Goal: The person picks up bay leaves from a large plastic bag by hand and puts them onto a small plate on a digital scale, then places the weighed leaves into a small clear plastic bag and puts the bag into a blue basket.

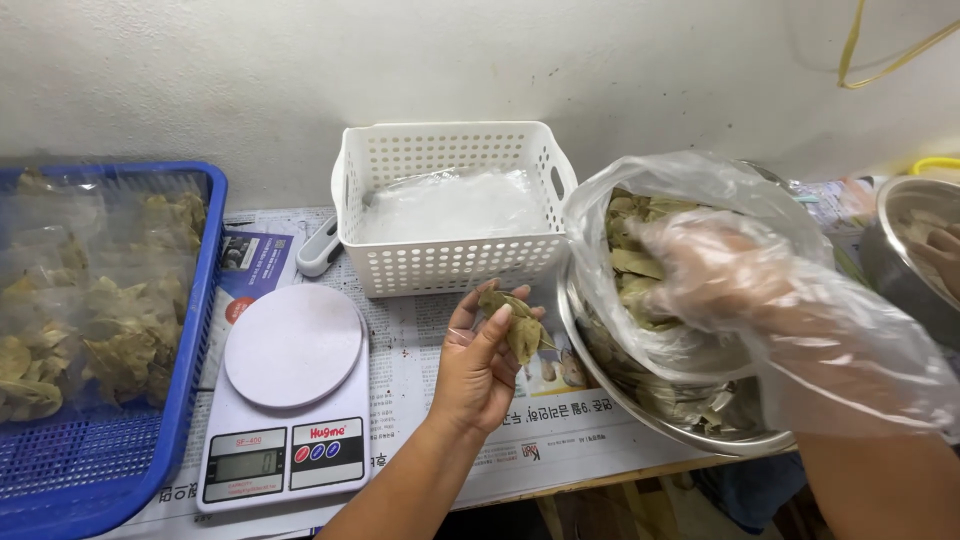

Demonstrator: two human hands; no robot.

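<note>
Your left hand point(478, 368), bare, sits centre frame w/ a few dried leaves point(515, 318) pinched between thumb and fingertips, palm up, just above the newspaper point(420, 350) covering the table. The leaves are brown-green, curled, and held clear of the paper.

Your right hand point(715, 268), in a loose clear plastic glove, is right of centre, reaching into a clear plastic bag point(640, 190) full of the same leaves. Fingers are spread among them; can't tell whether they're closed on any. The bag sits in a steel bowl point(610, 385) at lower right, w/ more leaves in the bottom of the bowl.

Just left of your left hand: a white kitchen scale point(290, 400), round platter bare, display facing you. Behind it, upper centre, a white perforated basket point(450, 205) holding clear plastic bags, against the wall. A white handle pokes out beside its left corner.

Far left: a blue basket point(190, 370) stacked w/ sealed clear packets of leaves.

Far right edge: a second steel bowl point(890, 260) w/ another person's hand point(942, 252) in it.
</note>
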